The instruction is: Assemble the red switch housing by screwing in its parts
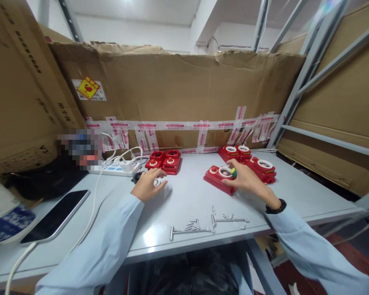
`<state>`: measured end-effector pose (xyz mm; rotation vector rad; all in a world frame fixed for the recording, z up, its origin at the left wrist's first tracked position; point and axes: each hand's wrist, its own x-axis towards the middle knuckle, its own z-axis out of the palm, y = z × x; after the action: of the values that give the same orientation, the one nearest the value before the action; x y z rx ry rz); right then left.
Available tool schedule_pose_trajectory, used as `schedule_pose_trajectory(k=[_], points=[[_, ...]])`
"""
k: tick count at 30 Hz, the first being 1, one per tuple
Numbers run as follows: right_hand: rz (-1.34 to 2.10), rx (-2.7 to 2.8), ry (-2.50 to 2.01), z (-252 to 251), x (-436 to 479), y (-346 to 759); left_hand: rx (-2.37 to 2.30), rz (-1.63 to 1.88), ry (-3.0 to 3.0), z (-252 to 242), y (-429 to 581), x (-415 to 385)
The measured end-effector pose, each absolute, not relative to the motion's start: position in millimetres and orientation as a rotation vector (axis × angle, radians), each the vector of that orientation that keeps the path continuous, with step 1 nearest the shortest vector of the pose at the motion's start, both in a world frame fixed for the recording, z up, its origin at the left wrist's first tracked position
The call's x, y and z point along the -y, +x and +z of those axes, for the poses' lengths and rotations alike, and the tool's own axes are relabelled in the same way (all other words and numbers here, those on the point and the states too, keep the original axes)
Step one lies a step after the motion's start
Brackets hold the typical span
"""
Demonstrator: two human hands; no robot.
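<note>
My left hand rests on the grey table, fingers curled around a small white ring beside a dark round part. My right hand grips a red plastic housing with a white ring on top, and a small green and yellow piece sits at my fingertips. More red housings lie just beyond that hand, and two stacked ones sit past my left hand.
Loose screws and two metal T-shaped tools lie near the table's front edge. A white power strip with cables and a black phone are at the left. A taped cardboard wall stands behind; metal shelving rises at right.
</note>
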<state>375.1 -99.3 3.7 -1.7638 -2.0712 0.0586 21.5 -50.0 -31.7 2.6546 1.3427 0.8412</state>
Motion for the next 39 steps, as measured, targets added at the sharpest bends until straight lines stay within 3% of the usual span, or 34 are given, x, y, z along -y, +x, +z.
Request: schedule_pose_trajectory(k=[13,20,23,32,39], points=[[0.57,2.357,-0.775,-2.8,73.0,272.3,-0.935,0.551,2.501,-20.1,61.5,64.6],[0.554,1.485,-1.043,4.6,68.1,293.4,-0.98,0.391,2.505,-17.7,66.4,69.2],[0.616,1.351,-1.046,3.2,62.0,303.7,-1.056,0.33,2.57,-12.7,69.3,71.5],[0.436,1.683,-1.125,6.9,74.6,318.1,-1.002,0.359,2.564,-15.0,70.8,69.3],[0.283,2.475,-1.166,-0.5,88.5,301.1,-0.943,0.627,2.417,1.0,47.2,61.7]])
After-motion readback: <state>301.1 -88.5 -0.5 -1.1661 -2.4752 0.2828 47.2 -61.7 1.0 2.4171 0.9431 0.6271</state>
